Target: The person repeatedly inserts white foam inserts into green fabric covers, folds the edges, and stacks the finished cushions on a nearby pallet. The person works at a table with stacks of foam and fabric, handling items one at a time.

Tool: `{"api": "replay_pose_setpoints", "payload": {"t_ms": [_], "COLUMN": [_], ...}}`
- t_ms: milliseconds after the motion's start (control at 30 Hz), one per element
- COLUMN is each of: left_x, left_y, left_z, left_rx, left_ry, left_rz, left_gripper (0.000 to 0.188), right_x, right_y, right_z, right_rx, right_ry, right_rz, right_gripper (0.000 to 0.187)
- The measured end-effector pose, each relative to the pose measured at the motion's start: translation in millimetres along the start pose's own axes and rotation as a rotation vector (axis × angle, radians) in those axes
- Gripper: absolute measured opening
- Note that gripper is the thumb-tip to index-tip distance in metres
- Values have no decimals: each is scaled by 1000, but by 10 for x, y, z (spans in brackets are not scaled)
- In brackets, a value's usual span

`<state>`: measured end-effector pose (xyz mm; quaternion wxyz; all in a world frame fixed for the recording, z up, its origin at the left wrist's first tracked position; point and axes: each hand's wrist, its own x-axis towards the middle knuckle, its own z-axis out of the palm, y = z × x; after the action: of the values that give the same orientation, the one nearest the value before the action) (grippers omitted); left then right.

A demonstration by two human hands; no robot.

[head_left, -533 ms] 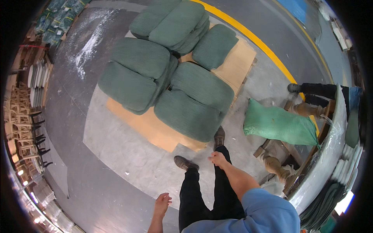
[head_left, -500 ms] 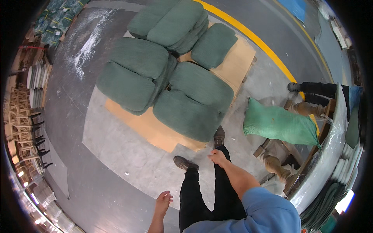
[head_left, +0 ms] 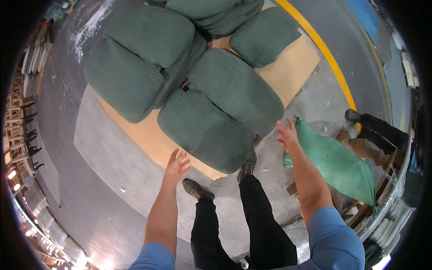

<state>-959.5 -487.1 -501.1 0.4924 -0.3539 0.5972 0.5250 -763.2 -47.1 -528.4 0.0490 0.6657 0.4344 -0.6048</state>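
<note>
Standing by the edge of the cardboard (head_left: 137,134), with open floor (head_left: 105,155) leftward; holding left hand (head_left: 178,165) and right hand (head_left: 289,136) loosely spread, empty, near green cushions (head_left: 207,130).

So the cushions (head_left: 211,130) around mid-frame are all the same dull dark green, kinda faintly streaky. Cardboard (head_left: 299,67) there is plain tan. Sack (head_left: 337,157) at right is way brighter green. Me, lower down: light blue sleeves (head_left: 335,231), black trousers (head_left: 265,220), brown shoes (head_left: 196,189). Yellow stripe (head_left: 332,53) curving through upper right, white smear (head_left: 93,23) upper left.
</note>
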Motion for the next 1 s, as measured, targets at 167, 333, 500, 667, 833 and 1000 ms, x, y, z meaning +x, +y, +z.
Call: {"api": "replay_pose_setpoints", "payload": {"t_ms": [167,333,500,667,833,1000], "left_x": [542,594,561,665,530,800], "left_y": [15,-113,-132,-95,-73,142], "left_z": [330,459,460,782,664,630], "left_rx": [-230,-370,-377,-257,-93,-377], "left_ry": [-143,-238,-236,-7,195,-117], "left_rz": [19,175,288,206,164,279], "left_gripper": [74,66,58,72,94,86], "right_x": [398,506,509,654,553,481], "right_y": [-224,-138,-137,-73,32,285], "right_z": [30,156,137,132,136,202], "right_rx": [132,357,416,312,203,304], "right_ry": [-198,-133,-266,-163,-74,-203], "right_rz": [-32,-136,-204,-186,-77,45], "right_gripper": [86,70,67,80,105,114]}}
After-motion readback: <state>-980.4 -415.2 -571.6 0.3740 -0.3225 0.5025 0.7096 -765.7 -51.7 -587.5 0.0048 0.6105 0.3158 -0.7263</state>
